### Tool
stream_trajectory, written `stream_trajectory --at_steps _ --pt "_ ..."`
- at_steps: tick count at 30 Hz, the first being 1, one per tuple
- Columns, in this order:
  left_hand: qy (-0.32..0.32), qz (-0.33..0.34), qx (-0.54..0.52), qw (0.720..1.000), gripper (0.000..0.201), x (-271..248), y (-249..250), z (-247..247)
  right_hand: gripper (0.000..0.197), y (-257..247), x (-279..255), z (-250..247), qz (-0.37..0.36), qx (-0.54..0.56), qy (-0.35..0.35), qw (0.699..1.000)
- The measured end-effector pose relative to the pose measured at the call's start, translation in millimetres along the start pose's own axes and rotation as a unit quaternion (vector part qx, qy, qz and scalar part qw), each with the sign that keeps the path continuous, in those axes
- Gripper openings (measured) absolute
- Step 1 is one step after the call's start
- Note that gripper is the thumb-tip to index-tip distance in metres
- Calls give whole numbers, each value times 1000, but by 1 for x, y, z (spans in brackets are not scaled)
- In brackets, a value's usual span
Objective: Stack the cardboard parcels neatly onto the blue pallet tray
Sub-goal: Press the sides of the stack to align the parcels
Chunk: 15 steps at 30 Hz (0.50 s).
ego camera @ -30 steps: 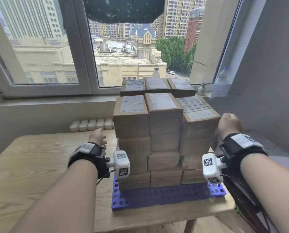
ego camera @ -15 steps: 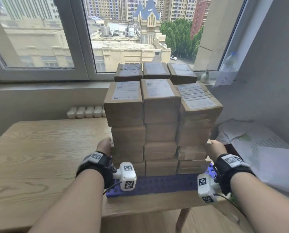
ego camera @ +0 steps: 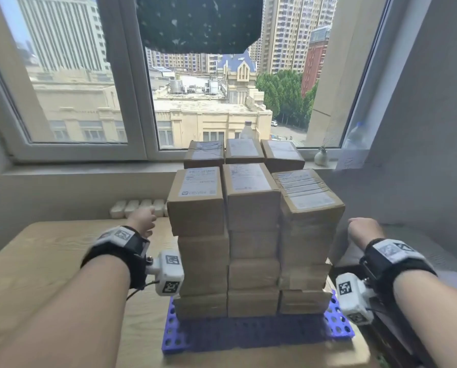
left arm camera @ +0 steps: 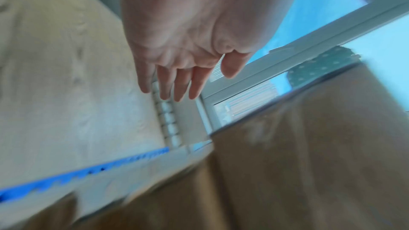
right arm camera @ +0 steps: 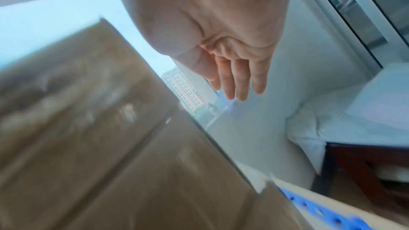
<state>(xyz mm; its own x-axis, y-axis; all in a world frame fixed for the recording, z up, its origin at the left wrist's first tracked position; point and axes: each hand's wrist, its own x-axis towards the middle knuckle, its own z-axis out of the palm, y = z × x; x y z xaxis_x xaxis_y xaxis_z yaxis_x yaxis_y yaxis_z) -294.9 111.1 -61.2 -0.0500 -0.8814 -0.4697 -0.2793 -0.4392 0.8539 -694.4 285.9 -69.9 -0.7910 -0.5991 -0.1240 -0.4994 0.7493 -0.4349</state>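
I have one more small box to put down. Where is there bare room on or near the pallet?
The parcels fill the blue pallet except a bare strip along its near edge. The wooden table lies bare left of the stack, under the left hand. The right hand is on the stack's right side, where the pallet reaches the table's edge.

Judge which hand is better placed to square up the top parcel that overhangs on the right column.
Right, probably. The right hand hangs open beside the right column, level with the overhanging top parcel. The left hand is also open, but across the stack, by the left column.
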Motion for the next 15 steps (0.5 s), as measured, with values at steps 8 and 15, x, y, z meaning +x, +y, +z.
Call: stream_trajectory --at_steps 8,15 --pt "5 198 267 943 40 -51 146 0 38 -112 -27 -107 -163 -90 25 982" --pt "-26 271 499 823 46 -54 207 43 48 -195 -31 -113 -270 -228 2 936"
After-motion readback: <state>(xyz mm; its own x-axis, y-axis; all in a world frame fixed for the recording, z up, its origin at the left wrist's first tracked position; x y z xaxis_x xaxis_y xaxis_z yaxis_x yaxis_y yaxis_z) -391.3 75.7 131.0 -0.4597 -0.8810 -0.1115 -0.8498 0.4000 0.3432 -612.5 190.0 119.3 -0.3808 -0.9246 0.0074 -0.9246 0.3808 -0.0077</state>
